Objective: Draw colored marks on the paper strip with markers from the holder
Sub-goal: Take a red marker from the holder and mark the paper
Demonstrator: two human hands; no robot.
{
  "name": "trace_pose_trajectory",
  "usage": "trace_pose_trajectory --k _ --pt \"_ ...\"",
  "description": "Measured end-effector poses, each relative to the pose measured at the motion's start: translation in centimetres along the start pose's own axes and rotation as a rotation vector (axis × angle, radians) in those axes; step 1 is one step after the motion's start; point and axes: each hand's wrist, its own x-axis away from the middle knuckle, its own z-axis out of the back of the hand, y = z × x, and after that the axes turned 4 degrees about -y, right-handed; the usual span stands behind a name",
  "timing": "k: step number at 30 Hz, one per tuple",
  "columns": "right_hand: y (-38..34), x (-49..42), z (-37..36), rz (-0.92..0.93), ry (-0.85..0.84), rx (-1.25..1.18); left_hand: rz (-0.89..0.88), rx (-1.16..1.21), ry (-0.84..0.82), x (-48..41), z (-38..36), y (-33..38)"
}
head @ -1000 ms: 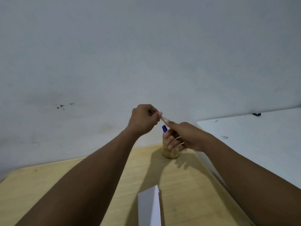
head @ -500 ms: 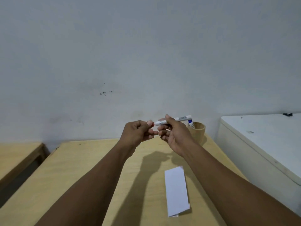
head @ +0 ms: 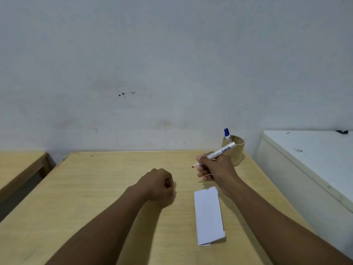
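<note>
Right hand [head: 217,169] gripping uncapped red-tipped marker [head: 219,152], barrel print unreadable, left hand [head: 158,185] fisted around red cap [head: 169,185], blank paper strip [head: 208,215] on surface [head: 95,188].

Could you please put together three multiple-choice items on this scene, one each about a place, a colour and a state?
1. Where does the holder stand?
A. at the table's far right corner, near the wall
B. on the white cabinet
C. at the table's near left edge

2. What colour is the cap of the marker in the holder?
A. green
B. blue
C. black

3. What state is the marker in the right hand?
A. capped, lying on the paper
B. capped, upright in the holder
C. uncapped, red tip bare, held off the paper strip

Answers: 1 A, the holder sits on the table by the wall; 2 B, a blue cap pokes above its rim; 3 C, the red tip shows left of the fingers, above bare wood, while the left hand is closed beside it.
</note>
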Motion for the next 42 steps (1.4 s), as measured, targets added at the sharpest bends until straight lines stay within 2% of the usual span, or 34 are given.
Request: trace_pose_trajectory --k 5,12,15,26,32,42 --pt "3.8 0.2 0.1 0.018 0.075 0.082 0.001 -0.034 -0.007 0.0 -0.8 0.1" --pt "6.6 1.0 -0.5 -0.002 0.119 -0.007 -0.019 0.089 0.009 0.4 -1.3 0.9" --pt "6.9 1.0 -0.9 0.041 0.161 0.060 -0.011 0.014 0.021 0.7 -2.2 1.6" --pt "7.2 1.0 -0.3 0.109 0.119 0.182 0.057 -0.225 0.031 1.5 -4.3 3.6" --pt "7.2 2.2 0.2 0.186 0.134 0.454 0.039 -0.237 0.013 1.7 -4.3 3.6" --pt "7.5 2.5 0.4 0.210 0.118 0.498 0.086 -0.204 -0.061 1.3 -3.8 4.0"
